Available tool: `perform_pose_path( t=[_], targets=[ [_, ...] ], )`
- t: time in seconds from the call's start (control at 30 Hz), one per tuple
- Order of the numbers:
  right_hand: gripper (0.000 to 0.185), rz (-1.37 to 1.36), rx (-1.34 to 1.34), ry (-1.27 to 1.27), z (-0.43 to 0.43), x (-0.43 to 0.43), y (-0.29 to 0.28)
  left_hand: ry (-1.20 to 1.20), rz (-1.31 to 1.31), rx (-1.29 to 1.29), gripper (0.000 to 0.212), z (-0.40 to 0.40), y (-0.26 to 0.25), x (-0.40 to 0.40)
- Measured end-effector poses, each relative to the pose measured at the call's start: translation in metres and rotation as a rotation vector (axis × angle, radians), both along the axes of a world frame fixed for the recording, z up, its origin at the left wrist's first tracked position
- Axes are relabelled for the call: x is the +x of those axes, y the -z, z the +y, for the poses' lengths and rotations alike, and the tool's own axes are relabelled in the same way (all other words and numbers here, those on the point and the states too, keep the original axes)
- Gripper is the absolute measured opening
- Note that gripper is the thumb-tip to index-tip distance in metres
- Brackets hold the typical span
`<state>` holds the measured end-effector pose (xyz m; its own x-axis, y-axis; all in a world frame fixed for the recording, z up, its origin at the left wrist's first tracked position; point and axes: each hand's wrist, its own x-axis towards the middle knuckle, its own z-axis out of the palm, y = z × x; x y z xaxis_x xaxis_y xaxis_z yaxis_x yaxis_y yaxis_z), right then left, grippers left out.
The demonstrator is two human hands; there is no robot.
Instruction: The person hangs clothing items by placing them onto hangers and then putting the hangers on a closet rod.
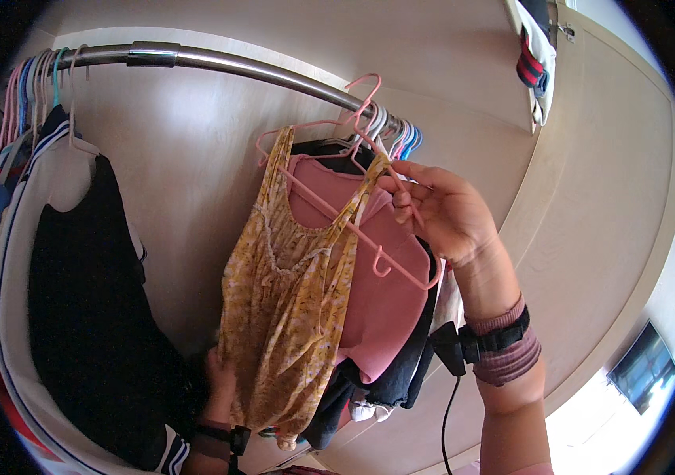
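Observation:
My right hand (pixel 441 208) grips a pink clothes hanger (pixel 337 217) near its right side and a strap of a yellow patterned sleeveless garment (pixel 290 285). Both straps of this garment lie over the hanger. The hanger's hook rises to the metal closet rod (pixel 254 68); whether it rests on the rod, I cannot tell. Low at the garment's left side is my left hand (pixel 220 374), its fingers mostly hidden and blurred. Behind the yellow garment a pink top (pixel 397 267) hangs on a hanger.
At left, a black garment (pixel 94 285) hangs beside several other clothes. More hangers (pixel 406 139) crowd the rod's right end. Folded fabric (pixel 538 77) overhangs a shelf edge at upper right. A wooden door panel (pixel 598 178) stands to the right, with a screen (pixel 643 368) beyond.

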<state>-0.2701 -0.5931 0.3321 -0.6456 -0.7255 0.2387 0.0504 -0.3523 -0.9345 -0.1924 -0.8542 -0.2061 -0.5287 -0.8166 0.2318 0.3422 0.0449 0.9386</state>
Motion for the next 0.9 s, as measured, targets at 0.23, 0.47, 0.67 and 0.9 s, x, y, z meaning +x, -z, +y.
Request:
perform_pose_path(
  t=[0.23,0.47,0.67,0.9],
  targets=[
    [0.018,0.000,-0.007,0.059,-0.013,-0.007,0.012,-0.039,-0.273,-0.116,0.029,0.031,-0.014,0.001],
    [0.027,0.148,-0.009,0.158,-0.022,-0.025,0.029,0.375,-0.195,-0.208,0.018,0.055,0.004,0.012],
    [0.029,0.244,0.023,0.194,-0.029,-0.008,0.025,0.799,-0.303,-0.245,0.025,0.083,-0.019,0.015],
    [0.036,0.455,0.110,0.234,-0.018,-0.003,0.036,0.810,-0.363,-0.390,0.029,0.095,-0.008,0.026]
  ],
)
